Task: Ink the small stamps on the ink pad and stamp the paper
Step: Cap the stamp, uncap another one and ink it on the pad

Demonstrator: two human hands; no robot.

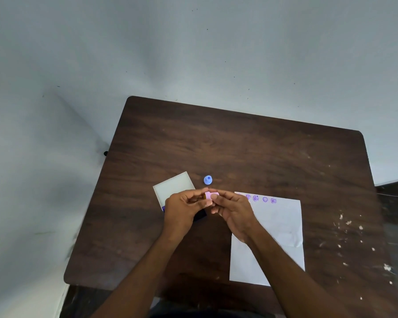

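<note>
While both hands meet above the dark wooden bench (239, 145), the left hand (182, 210) and right hand (234, 210) pinch a small pink stamp (210, 195) between curled fingers (214, 197); a blue stamp (208, 180) stands just beyond; the ink pad (200, 215) with its open white lid (174, 187) lies under the left hand; purple prints (260, 199) line the far edge of the paper (278, 221).
</note>
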